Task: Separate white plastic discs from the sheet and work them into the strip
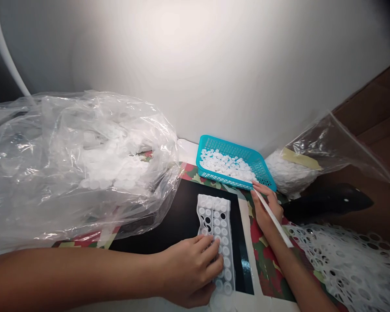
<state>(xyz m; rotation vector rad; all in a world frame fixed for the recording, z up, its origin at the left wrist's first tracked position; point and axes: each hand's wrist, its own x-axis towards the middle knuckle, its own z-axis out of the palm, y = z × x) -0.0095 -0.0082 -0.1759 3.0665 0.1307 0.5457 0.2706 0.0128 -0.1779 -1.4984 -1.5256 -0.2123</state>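
A translucent plastic strip (226, 251) with rows of round holes, most filled by small white caps, lies on a black mat. My left hand (195, 271) rests over its left side, fingers bent and closed against it; what is under the fingertips is hidden. Several holes near the strip's far end show black. At the front right corner of a turquoise basket (234, 184), my right hand (268, 208) is closed round a thin white flat stick (276, 223), which slants back along the forearm. Small white round caps (225, 164) fill much of the basket.
A large clear plastic bag (143, 208) of white pieces spreads over the left side. To the right are a smaller bag (292, 173) with yellow tape, a black object (331, 201) and a heap of perforated translucent strips (354, 264). A pale wall (188, 78) stands behind.
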